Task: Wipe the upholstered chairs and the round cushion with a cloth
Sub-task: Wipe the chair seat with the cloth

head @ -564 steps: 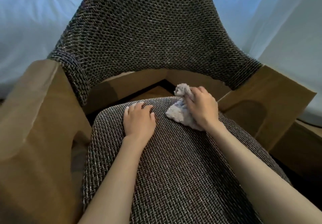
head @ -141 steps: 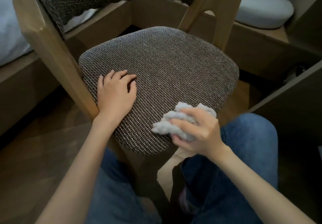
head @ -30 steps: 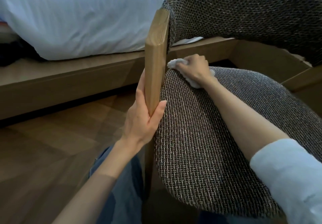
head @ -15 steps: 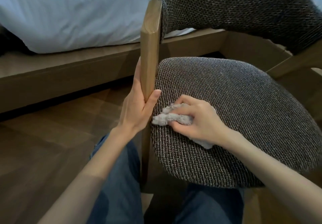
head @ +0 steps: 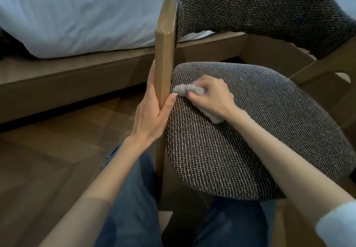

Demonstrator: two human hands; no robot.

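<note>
A chair with a dark woven seat (head: 250,131) and a matching curved backrest (head: 260,6) fills the right half of the head view. My right hand (head: 212,96) grips a bunched grey cloth (head: 183,90) and presses it onto the seat's left edge, beside the wooden post. A corner of the cloth pokes out under my wrist. My left hand (head: 152,110) grips the chair's wooden upright post (head: 165,54), thumb lying against the seat's side. No round cushion is in view.
A bed with white bedding (head: 77,12) on a low wooden platform (head: 67,85) runs along the left and back. Wooden parquet floor (head: 48,160) lies to the left. My knees in blue jeans (head: 134,208) are under the seat's front.
Over the last second my right hand dragged the cloth from the seat's back corner forward along the left edge, then back up a little toward the post. My left hand kept its grip.
</note>
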